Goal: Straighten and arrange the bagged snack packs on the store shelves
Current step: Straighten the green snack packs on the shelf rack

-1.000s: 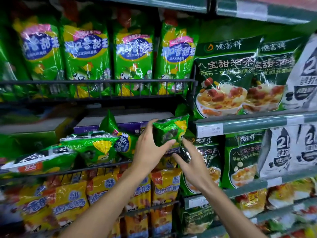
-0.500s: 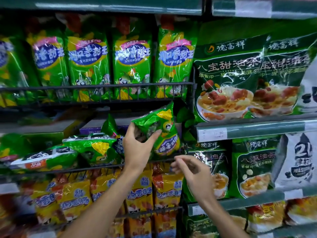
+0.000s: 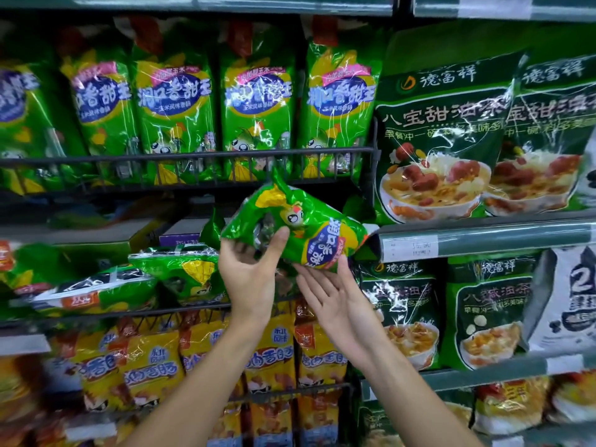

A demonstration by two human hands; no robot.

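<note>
While the left hand (image 3: 250, 279) gripped a green snack pack (image 3: 298, 229) at the centre of the frame, thumb on its front and fingers curled behind, the right hand (image 3: 335, 298) lay flat and relaxed beneath its lower edge, touching it. Sideways and tilted, the pack hung before the wire shelf (image 3: 193, 154), above toppled green packs (image 3: 180, 274) at middle left. Judging by this, it was being turned; next it needed standing upright in a row.
</note>
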